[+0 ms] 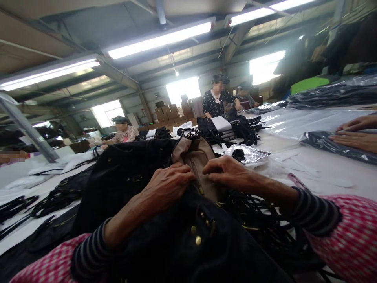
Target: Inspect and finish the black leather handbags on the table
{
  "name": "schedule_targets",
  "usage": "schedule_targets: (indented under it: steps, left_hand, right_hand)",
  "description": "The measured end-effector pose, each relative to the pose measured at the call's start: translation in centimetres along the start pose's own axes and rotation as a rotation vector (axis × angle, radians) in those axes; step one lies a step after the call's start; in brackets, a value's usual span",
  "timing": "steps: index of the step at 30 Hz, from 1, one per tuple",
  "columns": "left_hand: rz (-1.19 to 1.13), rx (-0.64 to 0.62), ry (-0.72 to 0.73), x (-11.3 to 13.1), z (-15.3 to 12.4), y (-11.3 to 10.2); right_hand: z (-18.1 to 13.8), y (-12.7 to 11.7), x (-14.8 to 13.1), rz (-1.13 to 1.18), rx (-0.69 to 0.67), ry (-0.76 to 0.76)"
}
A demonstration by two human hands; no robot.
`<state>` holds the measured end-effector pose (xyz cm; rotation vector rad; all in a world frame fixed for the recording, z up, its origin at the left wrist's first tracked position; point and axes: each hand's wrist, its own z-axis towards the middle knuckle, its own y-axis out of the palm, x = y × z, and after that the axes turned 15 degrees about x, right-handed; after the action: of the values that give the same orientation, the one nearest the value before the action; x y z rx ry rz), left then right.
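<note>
A black bag (132, 169) with brass-coloured fittings lies before me, its zipped mouth spread apart. Inside, the beige lining (207, 149) shows, with a zipped pocket along it. My left hand (173, 181) is closed on the near left edge of the mouth, fingers curled over the lining; its fingertips are partly hidden. On the other side, my right hand (225, 171) has thumb and fingers bent together against the lining, pinching it at the right edge. A brass zip pull (201, 190) hangs between the two hands.
Black bags with straps (61, 192) lie at the left. Beyond are stacked black bags (218, 125) and crumpled clear plastic (247, 153). At the right, a co-worker's hands (357, 133) press a plastic-wrapped black item (332, 145). Other people (219, 98) work across the table.
</note>
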<state>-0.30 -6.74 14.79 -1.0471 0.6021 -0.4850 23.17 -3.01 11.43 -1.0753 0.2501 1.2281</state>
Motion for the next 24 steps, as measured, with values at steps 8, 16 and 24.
schedule_targets:
  steps: [8, 16, 24]
  left_hand:
    - [-0.114, -0.008, -0.023, 0.4, -0.1, -0.9]
    - [-0.113, -0.040, 0.050, 0.6, -0.3, -1.5]
    - [-0.110, -0.064, 0.019, 1.3, -0.7, -1.3]
  right_hand:
    - [-1.1, 0.3, -3.2, -0.476, -0.199, 0.051]
    - [-0.1, 1.1, -3.0, -0.362, -0.264, 0.131]
    - [-1.9, 1.3, -0.4, -0.135, -0.043, -0.006]
